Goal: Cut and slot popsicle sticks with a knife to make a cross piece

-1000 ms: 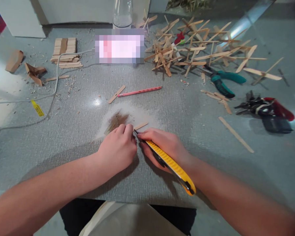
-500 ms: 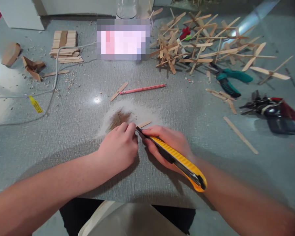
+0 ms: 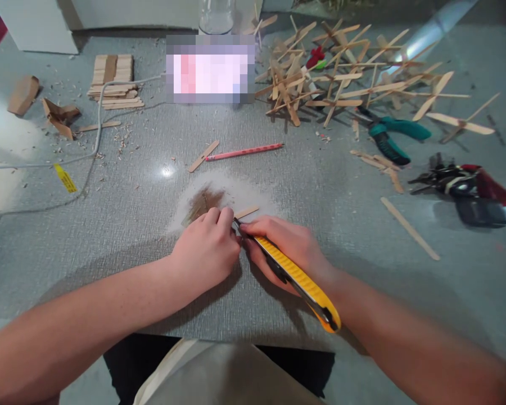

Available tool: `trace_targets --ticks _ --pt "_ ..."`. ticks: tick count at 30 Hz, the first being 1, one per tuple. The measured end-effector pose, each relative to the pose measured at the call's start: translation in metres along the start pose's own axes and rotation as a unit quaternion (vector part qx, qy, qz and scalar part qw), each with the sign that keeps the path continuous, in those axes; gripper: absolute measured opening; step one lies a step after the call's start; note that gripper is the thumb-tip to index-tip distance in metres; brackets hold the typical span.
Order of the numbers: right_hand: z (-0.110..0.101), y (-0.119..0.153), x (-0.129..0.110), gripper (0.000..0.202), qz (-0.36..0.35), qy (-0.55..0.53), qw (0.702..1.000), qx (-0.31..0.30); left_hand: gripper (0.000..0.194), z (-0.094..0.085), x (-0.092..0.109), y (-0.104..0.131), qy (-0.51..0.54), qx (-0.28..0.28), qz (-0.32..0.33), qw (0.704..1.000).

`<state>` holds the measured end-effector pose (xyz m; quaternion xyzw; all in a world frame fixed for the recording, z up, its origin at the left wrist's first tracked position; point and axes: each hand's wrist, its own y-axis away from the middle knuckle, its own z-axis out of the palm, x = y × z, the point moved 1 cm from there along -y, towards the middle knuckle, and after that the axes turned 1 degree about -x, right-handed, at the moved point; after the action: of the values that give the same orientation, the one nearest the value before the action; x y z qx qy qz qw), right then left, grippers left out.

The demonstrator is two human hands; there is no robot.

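Observation:
My right hand (image 3: 284,247) is wrapped round a yellow utility knife (image 3: 297,273), its handle slanting down toward my right forearm. The knife's dark tip end meets the curled fingers of my left hand (image 3: 211,242). From between my hands a wooden craft stick (image 3: 248,212) sticks out; my left fingers close on its near end, which they hide. Just beyond my left knuckles lies a worn brown patch (image 3: 202,203) on the table, ringed by pale dust (image 3: 236,188).
A red pencil (image 3: 244,152) and a notched stick (image 3: 203,157) lie ahead. Crossed sticks (image 3: 333,79), green-handled pliers (image 3: 388,138) and a bunch of keys (image 3: 455,183) are at right. At left are a bundle of sticks (image 3: 112,79) and a grey cable (image 3: 96,138).
The knife's rear end has swung slightly left and down, and its tip stays by my left fingers. My left hand has barely shifted. The view has moved slightly.

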<state>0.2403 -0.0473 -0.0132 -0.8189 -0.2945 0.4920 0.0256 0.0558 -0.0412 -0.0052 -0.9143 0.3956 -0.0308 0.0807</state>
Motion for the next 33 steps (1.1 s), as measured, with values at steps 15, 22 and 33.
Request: trace_targets --ticks 15,22,33 --pt "-0.01 0.005 0.008 0.023 -0.002 0.075 0.997 0.033 0.028 -0.001 -0.002 0.002 0.007 0.029 0.014 0.999" --pt "-0.01 0.002 0.006 0.024 -0.016 0.094 0.995 0.029 0.027 0.0 -0.003 0.001 -0.004 0.054 0.017 0.998" --pt "-0.013 -0.003 0.002 0.022 -0.011 0.08 0.996 0.021 0.023 0.006 -0.044 -0.012 0.153 0.015 0.005 0.988"
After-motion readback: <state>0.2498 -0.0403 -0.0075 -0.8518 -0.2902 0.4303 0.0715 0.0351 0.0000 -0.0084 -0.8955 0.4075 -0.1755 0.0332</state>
